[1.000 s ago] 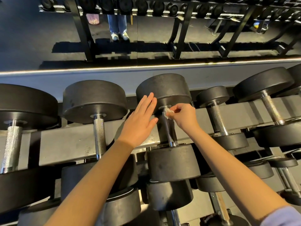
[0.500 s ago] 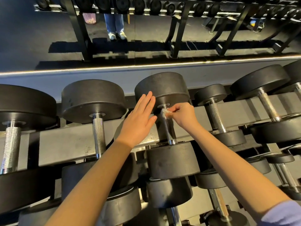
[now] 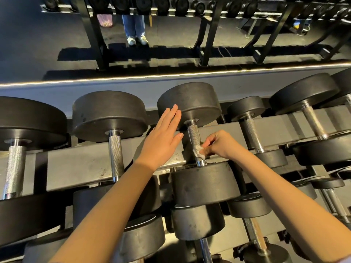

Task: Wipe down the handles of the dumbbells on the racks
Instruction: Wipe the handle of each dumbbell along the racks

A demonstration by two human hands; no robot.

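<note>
- Dumbbells point(image 3: 110, 114) lie side by side on a sloped grey rack point(image 3: 76, 164). Each has its metal bar pointing toward the viewer and a black round weight at either end. A lower tier point(image 3: 197, 221) of more weights shows beneath.
- The person is working on the middle dumbbell point(image 3: 190, 99), which sits in the top row between a larger one on its left and a smaller one on its right.
- The right hand point(image 3: 220, 145) has its fingers curled and pinches a small crumpled white wipe point(image 3: 198, 150). It presses the wipe against the lower part of that dumbbell's ridged handle point(image 3: 193, 133), just above the near weight.
- The upper stretch of the handle is bare and in plain sight.
- The left hand point(image 3: 163, 139) is flat, with its fingers straight and together. They appear to rest against the side of the far weight, probably to stop the dumbbell rolling or shifting under the rubbing.
- The neighbouring handles on both sides are uncovered, and nothing shows whether they have been cleaned.
- Beyond the rack are a dark floor and more racks of weights. Someone's legs point(image 3: 134, 25) in jeans and pale shoes stand there, and I cannot tell whether that view is a mirror.
</note>
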